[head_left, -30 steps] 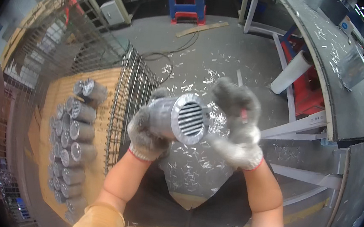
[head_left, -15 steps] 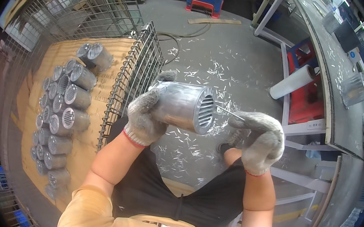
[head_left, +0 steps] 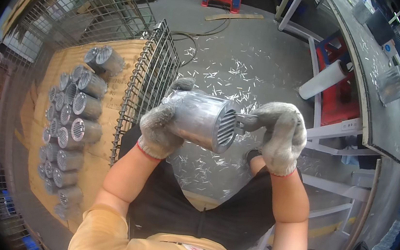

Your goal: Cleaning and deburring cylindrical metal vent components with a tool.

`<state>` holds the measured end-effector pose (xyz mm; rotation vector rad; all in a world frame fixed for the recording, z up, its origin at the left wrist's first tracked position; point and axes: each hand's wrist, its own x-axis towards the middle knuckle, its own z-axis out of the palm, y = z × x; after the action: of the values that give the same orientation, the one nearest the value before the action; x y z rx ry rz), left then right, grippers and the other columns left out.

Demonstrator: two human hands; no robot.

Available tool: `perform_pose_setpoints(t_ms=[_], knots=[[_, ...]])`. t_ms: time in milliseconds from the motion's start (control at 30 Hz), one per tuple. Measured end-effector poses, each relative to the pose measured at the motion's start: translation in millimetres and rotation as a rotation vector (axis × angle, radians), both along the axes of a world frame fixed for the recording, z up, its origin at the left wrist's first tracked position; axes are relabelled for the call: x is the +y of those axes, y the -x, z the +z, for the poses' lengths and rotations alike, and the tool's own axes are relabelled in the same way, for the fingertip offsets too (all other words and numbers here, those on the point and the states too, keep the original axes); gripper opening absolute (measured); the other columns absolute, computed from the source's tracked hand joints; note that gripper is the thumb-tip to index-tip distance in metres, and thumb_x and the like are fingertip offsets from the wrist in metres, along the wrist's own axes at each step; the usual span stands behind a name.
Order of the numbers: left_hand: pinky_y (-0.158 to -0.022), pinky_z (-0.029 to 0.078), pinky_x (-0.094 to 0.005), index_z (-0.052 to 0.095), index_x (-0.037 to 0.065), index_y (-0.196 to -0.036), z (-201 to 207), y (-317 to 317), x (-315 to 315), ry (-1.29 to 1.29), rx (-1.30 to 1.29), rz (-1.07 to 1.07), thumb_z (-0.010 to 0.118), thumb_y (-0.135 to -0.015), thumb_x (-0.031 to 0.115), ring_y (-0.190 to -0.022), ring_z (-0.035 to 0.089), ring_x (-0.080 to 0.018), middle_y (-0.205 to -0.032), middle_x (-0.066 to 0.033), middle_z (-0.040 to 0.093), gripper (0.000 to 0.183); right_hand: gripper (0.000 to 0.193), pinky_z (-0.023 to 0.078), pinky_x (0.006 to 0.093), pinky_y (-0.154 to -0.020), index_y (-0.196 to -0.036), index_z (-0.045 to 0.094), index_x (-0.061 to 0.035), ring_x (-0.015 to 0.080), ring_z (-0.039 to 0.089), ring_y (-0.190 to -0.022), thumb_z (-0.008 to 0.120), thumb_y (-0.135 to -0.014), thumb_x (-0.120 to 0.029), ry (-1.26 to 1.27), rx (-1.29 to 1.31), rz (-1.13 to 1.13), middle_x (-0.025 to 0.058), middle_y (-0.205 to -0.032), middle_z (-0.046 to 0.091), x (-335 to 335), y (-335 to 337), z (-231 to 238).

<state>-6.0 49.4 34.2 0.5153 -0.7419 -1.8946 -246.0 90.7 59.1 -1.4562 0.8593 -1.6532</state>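
The left hand [head_left: 160, 128], in a grey knitted glove with a red-edged cuff, reaches up from a bent elbow and is clasped around the left end of a slotted metal cylinder [head_left: 198, 119], with some fingers showing beyond its upper side. The right hand [head_left: 284, 138], gloved alike, is raised with its wrist below the knuckles and its fingers curled, pinching a slim metal piece [head_left: 245, 121] directed left at the cylinder's slotted end; whether the tip touches the slots I cannot tell. The cylinder lies nearly level between the hands, its slotted face just beside the right fingertips. The coiled rim of a wire mesh cage [head_left: 139, 79] stands near the left hand; the workbench [head_left: 381, 117] edge runs well apart on the right. Between them stretches grey floor [head_left: 275, 59] strewn with metal slivers [head_left: 237, 70]
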Motion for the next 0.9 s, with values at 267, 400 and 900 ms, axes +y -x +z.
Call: perform_pose_setpoints(t_ms=[267, 400, 900], knots=[[-0.11, 0.051, -0.0469, 0.038, 0.009, -0.145, -9, -11, -10, 0.025, 0.202, 0.001, 0.076, -0.074, 0.038, -0.127, 0.06, -0.0352, -0.134, -0.0179, 0.058, 0.085, 0.056, 0.061, 0.0372, -0.068, -0.101, 0.067, 0.0052, 0.0263, 0.072, -0.076, 0.04, -0.113, -0.043, 0.156, -0.13, -0.074, 0.0209, -0.091, 0.072, 2, 6, 12], [-0.109, 0.052, -0.0484, 0.037, 0.009, -0.145, -4, -14, -14, -0.031, 0.178, -0.034, 0.076, -0.074, 0.034, -0.127, 0.06, -0.0364, -0.134, -0.0183, 0.058, 0.084, 0.049, 0.061, 0.0362, -0.071, -0.109, 0.065, 0.0067, 0.0252, 0.073, -0.079, 0.044, -0.113, -0.038, 0.092, 0.081, -0.057, 0.0197, -0.097, 0.072, 4, 9, 7], [-0.098, 0.06, -0.0552, 0.039, 0.012, -0.148, -13, -1, -15, -0.003, 0.011, 0.097, 0.076, -0.076, 0.056, -0.119, 0.064, -0.0415, -0.134, -0.0233, 0.057, 0.092, 0.022, 0.06, 0.0331, -0.075, -0.111, 0.069, 0.0045, 0.021, 0.073, -0.079, 0.057, -0.105, -0.013, -0.041, 0.18, -0.037, 0.0127, -0.096, 0.075, -3, 4, 4]])
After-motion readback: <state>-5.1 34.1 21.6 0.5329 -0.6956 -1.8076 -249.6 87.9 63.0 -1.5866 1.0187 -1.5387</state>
